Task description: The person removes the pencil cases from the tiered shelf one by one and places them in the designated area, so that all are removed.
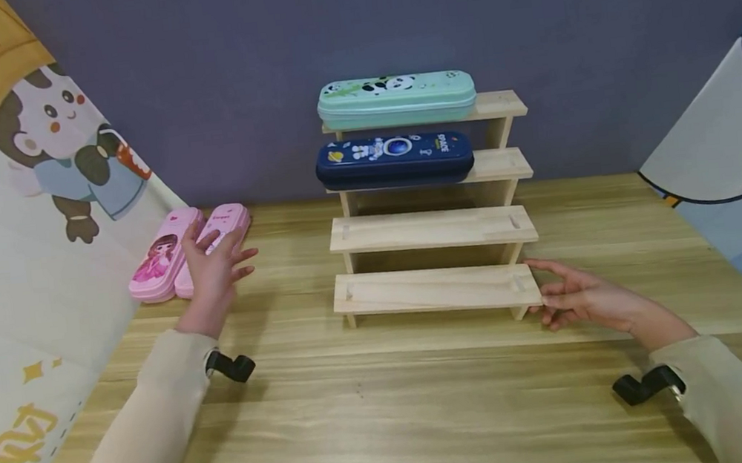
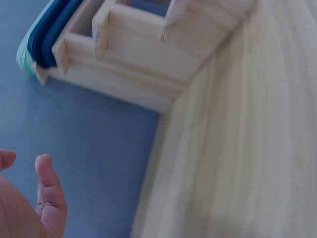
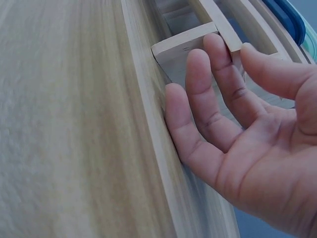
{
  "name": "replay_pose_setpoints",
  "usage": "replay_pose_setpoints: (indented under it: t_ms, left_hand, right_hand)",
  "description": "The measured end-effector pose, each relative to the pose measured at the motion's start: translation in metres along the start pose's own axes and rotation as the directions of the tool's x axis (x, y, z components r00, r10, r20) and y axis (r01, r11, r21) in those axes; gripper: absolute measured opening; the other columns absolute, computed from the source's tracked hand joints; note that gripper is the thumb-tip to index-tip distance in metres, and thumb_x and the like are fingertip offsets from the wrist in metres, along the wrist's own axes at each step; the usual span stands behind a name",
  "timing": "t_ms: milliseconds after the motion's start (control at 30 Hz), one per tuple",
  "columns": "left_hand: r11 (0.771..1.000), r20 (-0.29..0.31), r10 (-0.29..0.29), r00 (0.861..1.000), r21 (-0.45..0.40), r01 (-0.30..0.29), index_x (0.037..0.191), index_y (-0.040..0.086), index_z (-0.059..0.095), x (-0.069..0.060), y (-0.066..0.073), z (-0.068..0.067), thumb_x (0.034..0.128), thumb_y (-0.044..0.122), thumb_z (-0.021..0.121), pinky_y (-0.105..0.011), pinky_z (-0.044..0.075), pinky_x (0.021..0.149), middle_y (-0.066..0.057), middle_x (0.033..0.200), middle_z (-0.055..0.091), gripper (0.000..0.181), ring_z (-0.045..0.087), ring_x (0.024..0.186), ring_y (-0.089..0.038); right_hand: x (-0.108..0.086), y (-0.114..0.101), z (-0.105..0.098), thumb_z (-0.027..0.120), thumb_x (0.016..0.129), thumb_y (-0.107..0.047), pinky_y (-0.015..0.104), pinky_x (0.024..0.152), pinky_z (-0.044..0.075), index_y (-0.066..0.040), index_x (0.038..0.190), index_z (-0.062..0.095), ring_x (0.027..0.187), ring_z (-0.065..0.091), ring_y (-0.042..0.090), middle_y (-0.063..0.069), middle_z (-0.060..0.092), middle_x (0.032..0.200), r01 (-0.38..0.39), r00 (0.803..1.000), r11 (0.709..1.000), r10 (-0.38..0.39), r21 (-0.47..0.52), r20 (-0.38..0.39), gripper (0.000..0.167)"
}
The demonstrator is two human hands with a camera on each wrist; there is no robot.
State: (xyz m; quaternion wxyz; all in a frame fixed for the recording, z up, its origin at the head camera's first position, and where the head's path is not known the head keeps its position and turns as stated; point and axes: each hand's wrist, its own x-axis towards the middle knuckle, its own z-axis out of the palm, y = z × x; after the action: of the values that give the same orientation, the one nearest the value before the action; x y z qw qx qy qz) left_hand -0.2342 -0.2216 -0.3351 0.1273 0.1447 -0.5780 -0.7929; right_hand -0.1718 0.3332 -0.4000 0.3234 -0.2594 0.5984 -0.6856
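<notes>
We show the left hand (image 1: 210, 269) released, with its fingers spread in front of and above two pink cases at the left of the table (image 1: 428, 405). The left pink case (image 1: 158, 261) bears a printed girl; the right pink case (image 1: 230, 217) lies just beside it and is partly hidden by the hand. We cannot tell whether the fingers touch it.

We locate the right hand (image 1: 589, 304) at the right end of the lowest step of the wooden stand (image 1: 431, 229). Its fingers are bent close to the end of the plank; we cannot tell whether they pinch the wood or only rest against it.

We note four steps on the stand, which stands upright near the dark backdrop (image 1: 247, 57). The mint case (image 1: 397, 106), printed with pandas, lies lengthwise on the top step. The navy case (image 1: 398, 163), printed with a space design, lies lengthwise on the step below. Both sit toward the left end of their steps.

We see cartoon panels flanking the table and a black wrist mount (image 1: 231, 366) at the left sleeve.
</notes>
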Motion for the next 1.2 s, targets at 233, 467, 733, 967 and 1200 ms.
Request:
replay_pose_setpoints:
  t_ms: [233, 467, 733, 967, 1200]
  left_hand:
    - [0.999, 0.157, 0.031, 0.987, 0.016, -0.034, 0.153, 0.025, 0.014, -0.003, 0.005, 0.036, 0.0937, 0.013, 0.068, -0.019, 0.054, 0.043, -0.003, 0.129, 0.028, 0.081, 0.067, 0.06, -0.015]
    - [0.996, 0.294, 0.028, 0.955, 0.07, -0.051, 0.155, 0.025, 0.013, -0.006, 0.012, 0.067, 0.0946, 0.019, 0.069, -0.022, 0.058, 0.049, -0.008, 0.142, 0.028, 0.082, 0.067, 0.068, -0.017]
    - [0.994, 0.389, 0.003, 0.921, 0.099, -0.045, 0.156, 0.026, 0.017, -0.004, 0.016, 0.097, 0.0947, 0.018, 0.069, -0.025, 0.058, 0.049, -0.01, 0.152, 0.026, 0.081, 0.067, 0.068, -0.017]
    - [0.989, 0.459, -0.021, 0.888, 0.139, -0.049, 0.157, 0.026, 0.018, -0.002, 0.017, 0.119, 0.0955, 0.02, 0.068, -0.034, 0.062, 0.053, -0.007, 0.156, 0.023, 0.08, 0.07, 0.078, -0.026]
    - [0.982, 0.509, -0.05, 0.86, 0.181, -0.05, 0.158, 0.028, 0.021, 0.002, 0.017, 0.134, 0.0964, 0.027, 0.067, -0.035, 0.062, 0.053, -0.003, 0.162, 0.014, 0.077, 0.07, 0.085, -0.034]
  right_hand:
    - [0.0, 0.0, 0.0, 0.037, 0.105, 0.005, 0.037, 0.083, 0.062, -0.037, 0.152, 0.025, 0.094, 0.067, 0.021, 0.011, 0.065, 0.114, -0.003, 1.0, 1.0, 0.003, -0.004, -0.002, 0.064]
    - [-0.001, 0.001, 0.0, 0.036, 0.105, 0.006, 0.037, 0.084, 0.062, -0.036, 0.152, 0.025, 0.095, 0.067, 0.022, 0.011, 0.065, 0.114, 0.001, 1.0, 1.0, -0.001, 0.013, 0.006, 0.065]
    - [0.0, 0.001, 0.0, 0.036, 0.105, 0.006, 0.037, 0.084, 0.062, -0.034, 0.154, 0.021, 0.095, 0.067, 0.022, 0.011, 0.065, 0.114, -0.004, 1.0, 1.0, 0.004, 0.007, -0.003, 0.065]
    - [-0.001, 0.002, -0.002, 0.036, 0.105, 0.006, 0.037, 0.083, 0.062, -0.034, 0.154, 0.022, 0.095, 0.067, 0.022, 0.011, 0.064, 0.114, -0.008, 1.0, 1.0, 0.008, 0.003, -0.009, 0.065]
    - [-0.001, 0.001, -0.001, 0.037, 0.105, 0.006, 0.038, 0.084, 0.062, -0.031, 0.156, 0.018, 0.095, 0.067, 0.023, 0.012, 0.064, 0.114, 0.0, 1.0, 1.0, 0.0, 0.008, -0.004, 0.065]
